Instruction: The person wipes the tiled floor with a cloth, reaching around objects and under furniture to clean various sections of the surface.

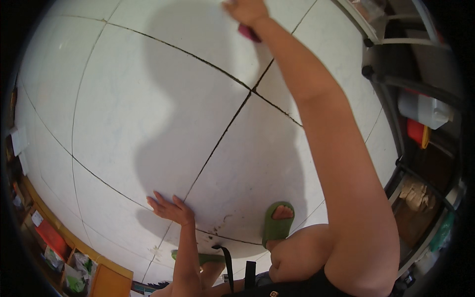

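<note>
White floor tiles [130,100] with dark joints lie before me. My right hand [246,13] reaches far forward at the top edge of the view, and a magenta object [249,33] shows beneath it; whether the fingers hold it is hidden. My left hand [171,210] is held with fingers spread and nothing in it, low on the left, at the floor tiles. Dark crumbs of dirt [211,237] lie along a joint between that hand and my green slipper [277,222].
On the right stands a dark metal rack [387,118] with a clear plastic container [425,107], a red and yellow item [418,133] and crumpled brown paper [417,195]. At lower left, a wooden shelf unit [111,276] holds plastic bags [78,271] and a red item [52,235].
</note>
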{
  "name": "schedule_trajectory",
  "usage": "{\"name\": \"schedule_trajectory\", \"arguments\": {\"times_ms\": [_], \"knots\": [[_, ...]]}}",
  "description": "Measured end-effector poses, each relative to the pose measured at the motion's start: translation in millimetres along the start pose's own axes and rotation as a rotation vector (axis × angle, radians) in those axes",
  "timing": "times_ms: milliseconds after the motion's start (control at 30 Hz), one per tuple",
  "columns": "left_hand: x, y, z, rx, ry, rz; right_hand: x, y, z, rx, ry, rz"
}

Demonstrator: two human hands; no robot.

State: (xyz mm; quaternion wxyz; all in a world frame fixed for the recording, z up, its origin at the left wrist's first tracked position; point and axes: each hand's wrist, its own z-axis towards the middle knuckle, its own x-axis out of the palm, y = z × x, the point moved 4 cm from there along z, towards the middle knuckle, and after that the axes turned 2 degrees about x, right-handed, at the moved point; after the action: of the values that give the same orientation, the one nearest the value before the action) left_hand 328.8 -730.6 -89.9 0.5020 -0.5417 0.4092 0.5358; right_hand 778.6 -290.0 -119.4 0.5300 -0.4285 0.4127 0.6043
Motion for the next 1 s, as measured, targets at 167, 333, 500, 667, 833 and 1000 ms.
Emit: {"name": "schedule_trajectory", "arguments": {"times_ms": [167, 333, 500, 667, 833, 1000], "knots": [[3.0, 5.4, -3.9, -0.041, 0.031, -0.014, -43.8, 145.5, -46.4, -0.692, -0.038, 0.455], [1.1, 4.0, -2.1, -0.097, 0.054, -0.050, -82.4, 211.6, -184.2, -1.012, 0.422, 0.745], [-5.5, -0.8, 2.9, -0.050, 0.077, -0.008, -126.4, 179.8, -257.6, -1.147, 0.558, 0.713], [-4.3, 4.7, 0.5, -0.071, 0.085, -0.052, -135.6, 168.1, -262.4, -1.060, 0.331, 0.578], [-6.0, 8.6, -1.1, -0.105, 0.106, -0.057, -132.6, 173.0, -265.9, -1.083, 0.388, 0.588], [0.0, 5.3, 5.3, -0.117, 0.115, -0.033, -134.4, 171.1, -266.5, -1.064, 0.397, 0.557]]}}
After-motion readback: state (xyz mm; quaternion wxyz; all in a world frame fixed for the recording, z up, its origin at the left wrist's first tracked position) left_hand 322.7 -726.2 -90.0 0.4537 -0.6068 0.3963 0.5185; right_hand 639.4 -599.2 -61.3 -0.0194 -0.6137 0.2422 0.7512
